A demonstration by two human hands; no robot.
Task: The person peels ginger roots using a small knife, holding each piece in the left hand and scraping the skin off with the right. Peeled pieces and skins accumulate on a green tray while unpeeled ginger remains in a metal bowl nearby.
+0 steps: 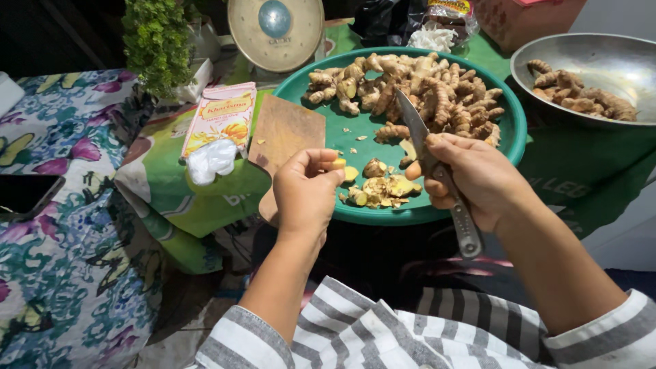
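A small yellow turmeric piece [335, 164] sits pinched between the thumb and fingertips of the left hand [305, 193], held just over the near rim of the round green tray [514, 133]. The right hand [471, 179] is wrapped tight around a metal-handled knife [437, 171], blade pointing up and away over the tray. Between the 2 hands lies a heap of cut pieces and peelings [379, 188]; whole turmeric roots [410, 89] fill the tray's far half, leaving bare green in the middle. A wooden cutting board [283, 137] leans on the tray's left edge. A steel bowl [601, 61] with more roots stands at right, a scale [275, 31] behind, a carton [222, 116] at left, all on green cloth.
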